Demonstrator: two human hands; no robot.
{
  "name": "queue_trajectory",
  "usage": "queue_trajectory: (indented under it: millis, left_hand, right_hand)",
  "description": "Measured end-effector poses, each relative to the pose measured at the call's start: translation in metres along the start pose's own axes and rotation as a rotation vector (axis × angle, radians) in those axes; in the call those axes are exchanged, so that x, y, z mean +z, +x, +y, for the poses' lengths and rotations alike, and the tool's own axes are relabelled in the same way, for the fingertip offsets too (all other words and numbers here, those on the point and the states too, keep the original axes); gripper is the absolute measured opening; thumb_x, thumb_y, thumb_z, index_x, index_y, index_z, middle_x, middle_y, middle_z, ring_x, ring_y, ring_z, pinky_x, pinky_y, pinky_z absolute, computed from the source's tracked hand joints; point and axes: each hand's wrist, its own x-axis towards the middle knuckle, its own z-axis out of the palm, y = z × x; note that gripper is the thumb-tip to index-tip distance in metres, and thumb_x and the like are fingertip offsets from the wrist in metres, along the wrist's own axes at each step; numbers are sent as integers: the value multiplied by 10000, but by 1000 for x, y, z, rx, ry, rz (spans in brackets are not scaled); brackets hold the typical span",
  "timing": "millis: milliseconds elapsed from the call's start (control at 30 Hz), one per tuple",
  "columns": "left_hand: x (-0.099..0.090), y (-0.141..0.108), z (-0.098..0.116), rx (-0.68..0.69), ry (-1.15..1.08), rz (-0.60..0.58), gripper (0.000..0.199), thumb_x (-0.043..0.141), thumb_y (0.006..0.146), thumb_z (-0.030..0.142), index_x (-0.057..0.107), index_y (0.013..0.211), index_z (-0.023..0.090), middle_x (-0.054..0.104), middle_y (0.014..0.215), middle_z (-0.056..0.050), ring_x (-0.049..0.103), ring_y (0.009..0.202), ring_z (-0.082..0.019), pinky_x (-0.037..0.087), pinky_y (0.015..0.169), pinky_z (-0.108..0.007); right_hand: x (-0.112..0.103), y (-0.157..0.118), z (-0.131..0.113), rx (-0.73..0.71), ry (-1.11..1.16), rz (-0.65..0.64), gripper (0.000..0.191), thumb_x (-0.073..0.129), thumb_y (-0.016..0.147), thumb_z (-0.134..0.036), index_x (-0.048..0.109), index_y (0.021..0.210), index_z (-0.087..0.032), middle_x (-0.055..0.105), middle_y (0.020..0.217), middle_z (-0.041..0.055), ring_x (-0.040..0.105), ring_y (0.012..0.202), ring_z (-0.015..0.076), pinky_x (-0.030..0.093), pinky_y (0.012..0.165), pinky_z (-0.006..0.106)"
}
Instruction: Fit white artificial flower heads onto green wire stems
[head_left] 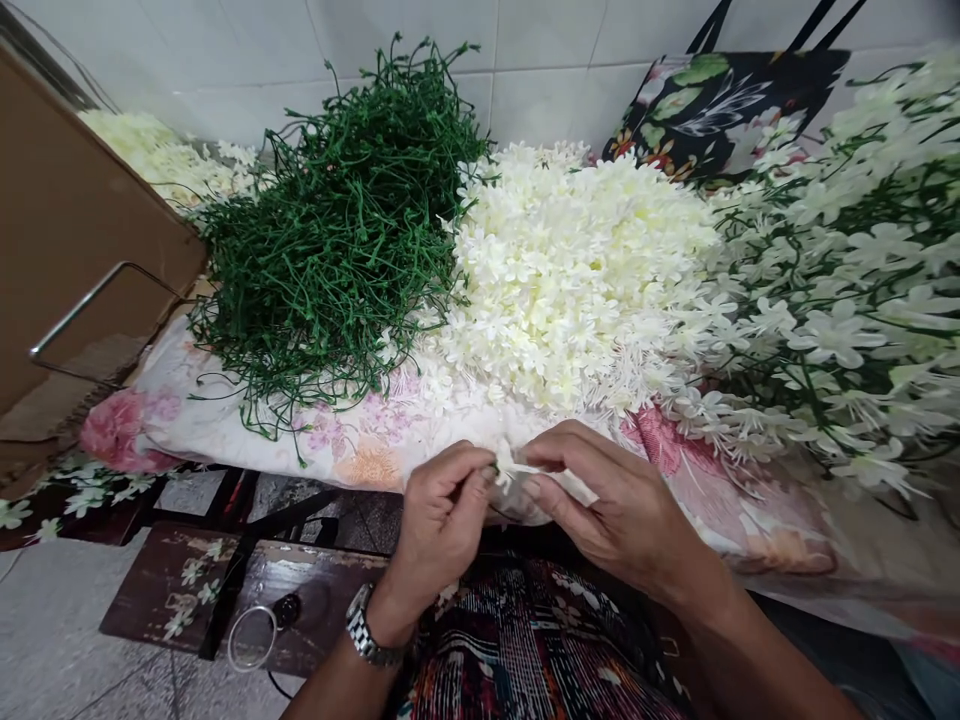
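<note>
In front of my lap, my left hand (450, 500) pinches the green end of a stem between thumb and forefinger; most of that stem is hidden by the fingers. A small white artificial flower (508, 468) sits between my two hands, against the stem's tip. From the other side, my right hand (600, 495) is closed on the flower's thin white end with thumb and fingertips. Beyond my hands lie a tangled heap of green plastic stems (345, 220) and, to its right, a pile of loose white blossoms (585, 270).
Flowered cloth (262, 450) covers the work surface. Finished-looking white flower sprays (840, 330) are heaped at right, before a black floral bag (720, 110). A cardboard box (90, 220) with a metal wire handle (82, 305) stands left. Below is a brown wooden bench (307, 590).
</note>
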Motion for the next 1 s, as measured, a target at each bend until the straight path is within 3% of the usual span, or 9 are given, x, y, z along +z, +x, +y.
queue_trajectory:
  millis: [167, 267, 400, 533, 700, 767, 867, 967, 1000]
  left_hand:
    - [4, -1, 7, -241, -417, 359, 125, 617, 786, 264, 621, 696, 178, 449, 547, 48, 374, 502, -82, 331, 477, -188]
    - [5, -1, 21, -284, -659, 432, 171, 714, 690, 292, 612, 630, 168, 442, 492, 50, 385, 467, -78, 332, 434, -174]
    - [-5, -10, 26, -315, -764, 273, 99, 735, 650, 204, 640, 658, 176, 529, 565, 19, 495, 551, -106, 428, 545, -213]
    - [-17, -18, 16, -286, -590, 101, 45, 696, 672, 167, 651, 676, 161, 593, 803, -32, 546, 746, -146, 432, 673, -222]
    - [-10, -20, 13, -430, -375, -102, 109, 612, 718, 102, 663, 785, 170, 562, 668, 1, 506, 653, -132, 411, 614, -219]
    - [-2, -20, 14, -532, -424, -104, 104, 617, 698, 105, 664, 773, 161, 503, 559, 34, 438, 539, -98, 365, 524, -200]
    - [5, -18, 14, -612, -553, 65, 60, 665, 664, 193, 647, 661, 136, 517, 526, 25, 371, 470, -68, 271, 438, -182]
    - [-2, -11, 9, -600, -553, 191, 139, 697, 654, 261, 662, 666, 127, 574, 539, -5, 372, 442, -58, 253, 421, -175]
    - [-6, -8, 7, -565, -540, 224, 147, 696, 663, 273, 666, 674, 130, 579, 541, -7, 376, 438, -58, 258, 420, -175]
  right_hand:
    - [8, -10, -10, 16, -68, -27, 271, 533, 873, -259, 518, 1112, -134, 562, 906, 76, 550, 796, 160, 500, 674, 280]
    - [20, -13, -13, -37, -102, -37, 163, 431, 904, -136, 577, 975, -124, 556, 801, 66, 532, 729, 149, 487, 627, 268]
    - [19, -10, -15, -122, -151, -4, 223, 383, 901, -64, 592, 839, -112, 510, 700, 48, 473, 655, 134, 434, 571, 244]
    - [8, -4, -21, -262, -374, -178, 185, 424, 886, -76, 586, 805, -116, 506, 711, 52, 442, 661, 164, 395, 570, 284]
    - [10, 1, -30, -363, -430, -190, 194, 413, 889, -91, 594, 820, -99, 546, 749, 68, 434, 652, 172, 392, 579, 305]
    - [10, 1, -30, -358, -393, -169, 193, 401, 904, -98, 593, 896, -82, 565, 769, 67, 445, 659, 168, 401, 585, 303]
    - [0, -4, -20, -271, -368, -98, 195, 438, 917, -136, 541, 1075, -87, 601, 869, 68, 500, 748, 166, 427, 653, 293]
    - [-21, -15, 4, -116, -568, 194, 129, 461, 901, -144, 557, 982, -115, 607, 831, 84, 527, 791, 197, 425, 729, 335]
    - [-27, -19, 14, -42, -664, 211, 104, 480, 892, -166, 572, 915, -126, 599, 794, 88, 529, 769, 211, 418, 719, 351]
